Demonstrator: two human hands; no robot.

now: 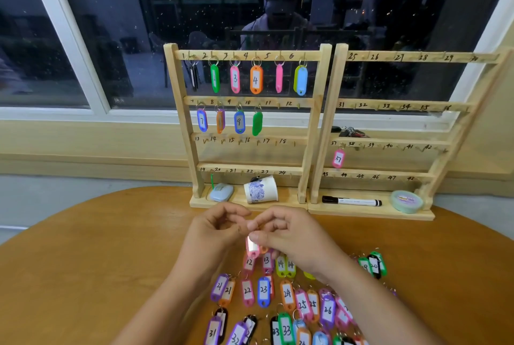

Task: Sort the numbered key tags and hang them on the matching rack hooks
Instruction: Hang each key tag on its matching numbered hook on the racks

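On the round wooden table (83, 255), the left rack (174, 122) stands at the far edge. Coloured tags hang from its hooks 1 to 6 in the top row and 7 to 10 in the second row. On its base lie a pale blue case (221, 192) and a paper cup (261, 191) tipped on its side. In front of it the left hand (214, 229) is raised above the tabletop, fingers curled, thumb and forefinger tips drawn close at the upper end of a pink key tag (252, 248). Whether they actually grip its ring cannot be told. The tag hangs upright between the two hands, its label washed out white and unreadable. The right hand (289, 233) pinches the tag's top between thumb and forefinger, the other fingers folded in. Under and before the hands, loose key tags (263, 290) lie in rows on the wood, numbered from 12 into the thirties. To the right stands the right rack (325, 133), marked 25 to 48, touching the first. It bears one pink tag 37 (338, 158), with a black marker (351, 201) and a round mint tin (406, 200) on its base.
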